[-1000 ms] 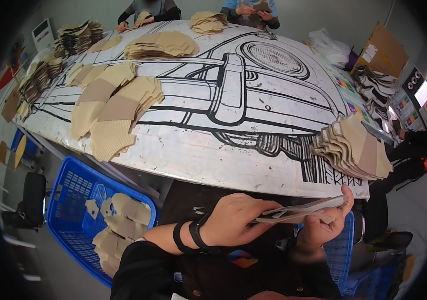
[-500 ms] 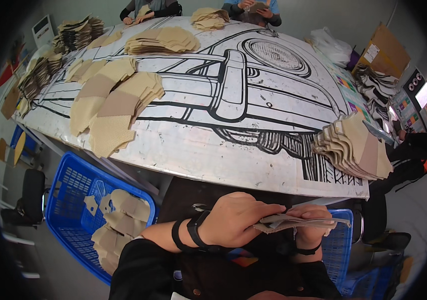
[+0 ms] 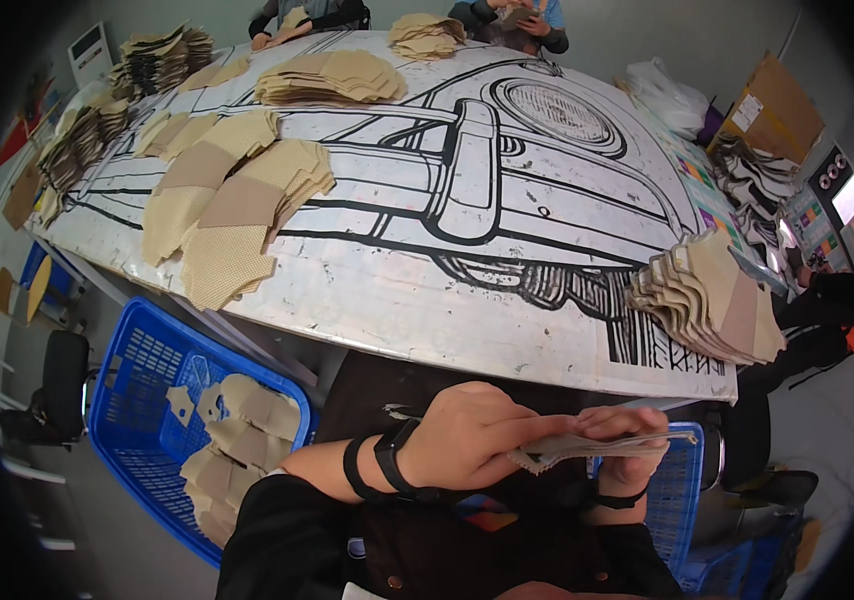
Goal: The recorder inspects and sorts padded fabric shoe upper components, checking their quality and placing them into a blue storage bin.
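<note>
Low in front of my body, at the table's near edge, both hands hold a thin greyish-beige fabric piece (image 3: pixel 559 453). It is seen nearly edge-on, with a jagged left edge, and seems to have more than one layer. My left hand (image 3: pixel 465 436), with a dark band and a watch at the wrist, is closed on its left part with fingers pointing right. My right hand (image 3: pixel 631 466) grips the right part, some fingers on top and the rest of the hand beneath. The fabric's far side and some fingertips are hidden.
The white table (image 3: pixel 397 335) bears a black car drawing. Beige fabric stacks lie at left (image 3: pixel 237 205), at back (image 3: pixel 332 78) and at right (image 3: pixel 707 298). Blue baskets stand at left (image 3: pixel 127 420) and right (image 3: pixel 685 500). Two people work across the table; another is at right.
The fabric's layers have come closer together and it looks flatter. My right fingers have shifted slightly along its top; the left hand has barely moved. The view has tilted a little.
</note>
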### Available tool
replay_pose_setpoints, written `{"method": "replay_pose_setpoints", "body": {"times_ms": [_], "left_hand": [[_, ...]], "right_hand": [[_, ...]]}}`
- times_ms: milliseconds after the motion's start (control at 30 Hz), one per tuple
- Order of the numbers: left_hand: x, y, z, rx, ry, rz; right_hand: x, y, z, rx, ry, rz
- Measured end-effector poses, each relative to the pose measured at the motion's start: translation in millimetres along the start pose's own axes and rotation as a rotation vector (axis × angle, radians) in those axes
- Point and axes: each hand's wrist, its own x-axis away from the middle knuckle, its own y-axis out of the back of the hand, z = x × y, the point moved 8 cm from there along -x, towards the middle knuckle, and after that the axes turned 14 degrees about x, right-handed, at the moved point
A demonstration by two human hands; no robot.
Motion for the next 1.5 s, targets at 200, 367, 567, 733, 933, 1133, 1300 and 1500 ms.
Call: {"method": "replay_pose_setpoints", "body": {"times_ms": [200, 367, 567, 733, 933, 1133, 1300, 1500], "left_hand": [[-6, -3, 11, 0.097, 0.138, 0.023], [-7, 1, 15, -0.06, 0.22, -0.025], [-3, 14, 26, -0.019, 0.247, -0.204], [-2, 10, 26, -0.051, 0.234, -0.15], [-2, 9, 23, -0.172, 0.199, -0.115], [-7, 12, 27, -0.176, 0.26, -0.099], [-5, 26, 28, -0.334, 0.375, -0.037], [-20, 59, 19, -0.454, 0.382, -0.018]], "right_hand": [[12, 15, -1, 0.023, -0.055, -0.169], [25, 34, -13, 0.026, -0.163, -0.425], [13, 20, -25, -0.143, -0.209, -0.253], [12, 7, -42, 0.048, -0.245, -0.164], [26, 9, -74, -0.148, -0.486, -0.266], [23, 15, -69, -0.032, -0.355, -0.356], [8, 37, -47, -0.094, -0.181, -0.422], [-17, 29, -53, -0.263, -0.22, -0.529]]}}
